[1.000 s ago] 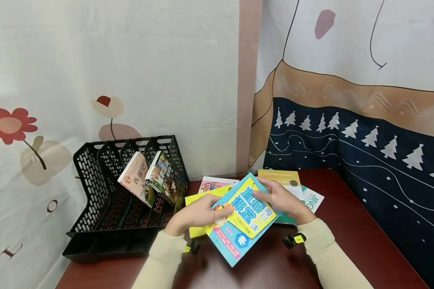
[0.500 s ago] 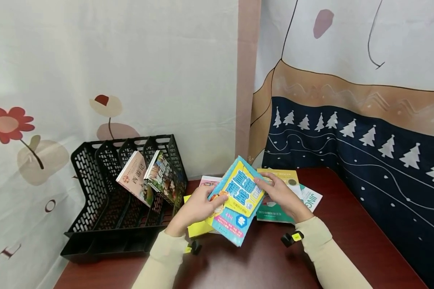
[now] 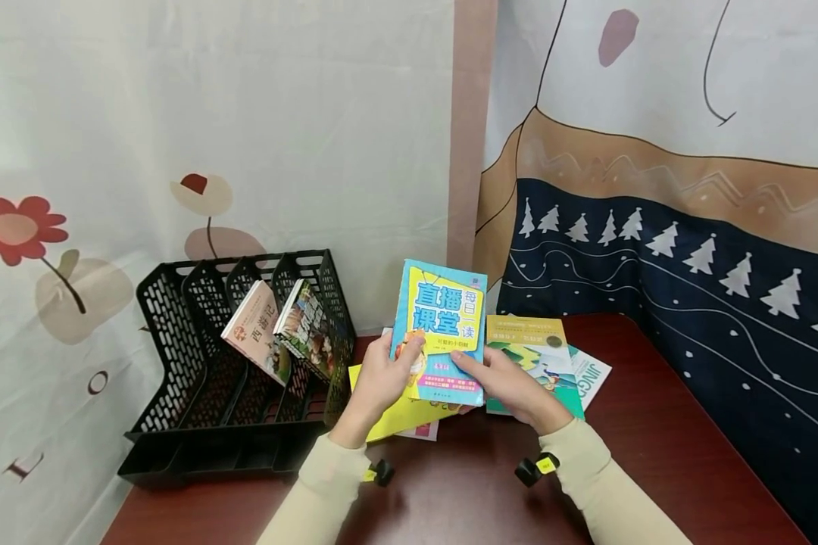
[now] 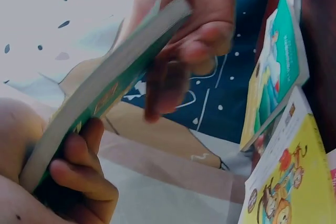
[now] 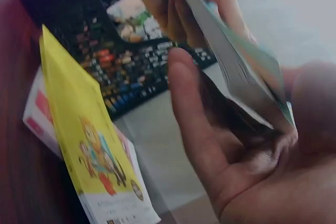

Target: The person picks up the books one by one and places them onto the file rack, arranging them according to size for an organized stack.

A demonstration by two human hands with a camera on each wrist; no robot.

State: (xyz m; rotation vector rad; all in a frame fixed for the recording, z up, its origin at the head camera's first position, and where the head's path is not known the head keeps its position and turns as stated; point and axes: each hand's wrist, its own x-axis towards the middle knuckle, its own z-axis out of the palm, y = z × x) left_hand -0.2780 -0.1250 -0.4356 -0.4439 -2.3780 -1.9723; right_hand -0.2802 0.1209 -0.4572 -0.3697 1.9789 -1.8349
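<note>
A light-blue paperback book point(image 3: 439, 274) with a yellow title panel is held up in both hands, cover facing the head camera, nearly upright in that view. My left hand point(image 3: 379, 382) grips its lower left side, thumb on the cover. At the lower right side my right hand point(image 3: 518, 387) holds it, thumb on the front and the other fingers behind. The left wrist view shows the book's white page edge point(image 4: 100, 85) and left fingers point(image 4: 86, 174) curled against the back. In the right wrist view the right fingers point(image 5: 194, 124) reach behind the back cover.
A black file rack point(image 3: 198, 446) stands on the left, with a pink book point(image 3: 254, 329) and a jungle-patterned book point(image 3: 308, 325) leaning in its slots. Behind the hands lie a yellow book point(image 3: 402, 420), a gold-and-green book point(image 3: 526, 333) and a white-and-teal book point(image 3: 591, 378) on the reddish-brown table point(image 3: 463, 484).
The blue book has been raised and turned from a slanted position to nearly upright. Both hands moved with it, the left slightly rightward and the right hand lower along its side.
</note>
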